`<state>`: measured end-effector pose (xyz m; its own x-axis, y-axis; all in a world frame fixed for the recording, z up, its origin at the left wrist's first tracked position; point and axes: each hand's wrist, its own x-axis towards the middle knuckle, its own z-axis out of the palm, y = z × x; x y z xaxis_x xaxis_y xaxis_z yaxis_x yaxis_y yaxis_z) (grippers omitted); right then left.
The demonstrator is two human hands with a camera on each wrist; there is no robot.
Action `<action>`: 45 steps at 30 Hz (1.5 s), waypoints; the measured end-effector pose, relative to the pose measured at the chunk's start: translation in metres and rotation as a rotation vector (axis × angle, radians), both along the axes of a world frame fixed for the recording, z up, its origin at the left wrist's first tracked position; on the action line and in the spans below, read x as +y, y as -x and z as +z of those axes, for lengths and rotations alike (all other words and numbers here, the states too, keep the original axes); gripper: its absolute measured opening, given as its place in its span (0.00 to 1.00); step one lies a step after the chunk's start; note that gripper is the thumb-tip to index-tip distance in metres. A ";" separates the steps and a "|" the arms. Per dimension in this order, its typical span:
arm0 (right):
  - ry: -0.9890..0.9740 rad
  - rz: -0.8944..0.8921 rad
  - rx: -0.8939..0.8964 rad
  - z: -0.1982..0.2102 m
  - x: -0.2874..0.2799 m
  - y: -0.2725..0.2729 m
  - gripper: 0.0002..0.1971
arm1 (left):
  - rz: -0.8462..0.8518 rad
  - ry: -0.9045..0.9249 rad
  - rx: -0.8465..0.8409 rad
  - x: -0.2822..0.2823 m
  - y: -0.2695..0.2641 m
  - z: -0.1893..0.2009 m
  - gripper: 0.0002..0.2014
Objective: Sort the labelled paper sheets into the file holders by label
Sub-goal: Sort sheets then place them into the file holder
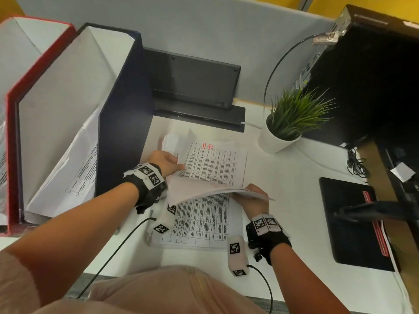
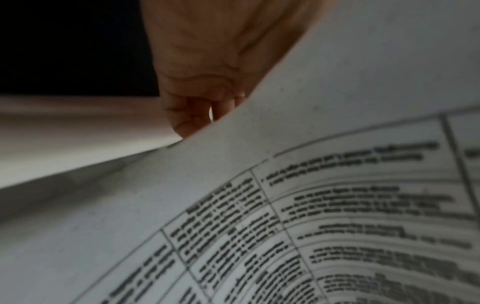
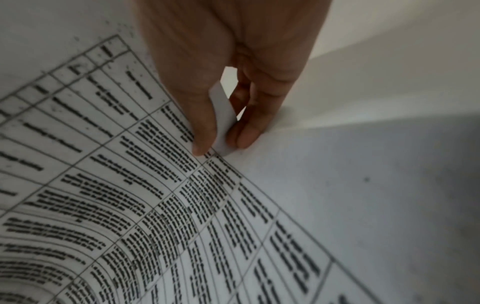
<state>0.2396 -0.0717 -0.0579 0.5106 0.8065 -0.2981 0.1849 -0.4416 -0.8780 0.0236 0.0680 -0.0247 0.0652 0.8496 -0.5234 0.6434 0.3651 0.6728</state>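
A stack of printed table sheets [image 1: 204, 225] lies on the white desk [image 1: 283, 177]. One sheet of it, marked "HR" in red [image 1: 213, 164], faces up at the far end. Above the stack a lifted sheet [image 1: 199, 189] bends between both hands. My left hand [image 1: 169, 160] curls its fingers on paper at the left edge, and in the left wrist view the sheet [image 2: 337, 102] hides most of that hand [image 2: 202, 115]. My right hand [image 1: 254, 196] pinches the sheet's right edge, thumb against fingers [image 3: 223, 144]. A dark blue file holder [image 1: 122, 132] and a red one [image 1: 13, 132] stand at the left, both holding papers.
A potted plant [image 1: 292, 123] stands right of the sheets, with a black flat device [image 1: 192, 82] behind them against the partition. A dark computer tower [image 1: 374, 75] fills the back right. A black notebook [image 1: 353, 223] lies at the right, and cables run over the desk's near edge.
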 end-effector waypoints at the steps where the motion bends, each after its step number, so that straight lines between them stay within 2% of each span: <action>1: 0.033 0.022 -0.053 0.000 0.001 0.000 0.15 | 0.007 -0.039 -0.011 -0.002 -0.001 0.000 0.18; 5: 0.063 0.000 -0.074 0.001 -0.001 -0.001 0.10 | 0.072 -0.129 -0.149 -0.011 0.000 0.000 0.19; 7: 0.001 -0.050 0.002 0.003 -0.002 -0.001 0.06 | 0.146 -0.111 -0.290 -0.018 0.003 0.001 0.14; 9: -0.007 -0.052 0.003 0.004 0.000 0.000 0.14 | 0.196 -0.092 -0.392 -0.026 0.007 0.004 0.08; 11: 0.045 -0.020 -0.054 0.005 0.003 0.002 0.11 | 0.197 -0.062 -0.452 -0.032 0.011 0.005 0.10; 15: -0.087 -0.168 0.007 0.006 0.001 0.002 0.27 | 0.166 -0.027 -0.544 -0.040 0.014 0.012 0.14; 17: -0.099 -0.151 0.031 0.005 -0.001 0.002 0.29 | 0.156 -0.032 -0.533 -0.042 0.015 0.015 0.15; 18: -0.079 -0.119 0.052 0.005 -0.001 0.002 0.27 | 0.156 -0.034 -0.533 -0.042 0.015 0.016 0.15; 20: -0.008 -0.092 0.072 0.007 0.002 0.004 0.15 | 0.133 -0.037 -0.513 -0.041 0.015 0.017 0.13; 21: 0.039 -0.092 0.020 0.009 0.003 0.005 0.11 | 0.107 -0.038 -0.492 -0.041 0.014 0.019 0.12; 22: 0.069 -0.085 -0.052 0.009 0.004 0.006 0.14 | 0.082 -0.033 -0.476 -0.042 0.013 0.022 0.12; 24: 0.004 -0.070 -0.104 0.012 0.006 0.010 0.13 | 0.046 -0.013 -0.467 -0.043 0.012 0.027 0.22; 25: -0.050 -0.064 -0.049 0.018 0.007 0.013 0.07 | 0.013 -0.016 -0.480 -0.043 0.012 0.029 0.30; 26: -0.085 -0.072 0.048 0.023 0.008 0.016 0.07 | -0.039 -0.026 -0.493 -0.043 0.011 0.032 0.36; 28: -0.144 -0.099 0.154 0.034 0.010 0.020 0.16 | -0.126 -0.084 -0.495 -0.047 0.009 0.041 0.41; 29: -0.178 -0.111 0.145 0.040 0.012 0.022 0.16 | -0.156 -0.143 -0.490 -0.048 0.008 0.048 0.37; 31: -0.290 -0.139 0.119 0.055 0.015 0.025 0.15 | -0.209 -0.328 -0.434 -0.050 0.003 0.061 0.20; 33: -0.424 -0.168 0.106 0.074 0.019 0.027 0.15 | -0.205 -0.506 -0.423 -0.050 0.000 0.073 0.12; 37: -0.652 -0.146 0.115 0.111 0.024 0.032 0.15 | -0.118 -0.789 -0.503 -0.046 0.000 0.092 0.11; 40: -0.698 -0.129 0.133 0.116 0.024 0.036 0.15 | -0.053 -0.881 -0.574 -0.052 0.001 0.095 0.16; 43: -0.600 -0.113 0.165 0.102 0.019 0.044 0.15 | -0.024 -0.821 -0.525 -0.059 0.003 0.073 0.18; 45: -0.525 -0.103 0.190 0.093 0.018 0.049 0.15 | -0.051 -0.712 -0.427 -0.060 0.001 0.055 0.12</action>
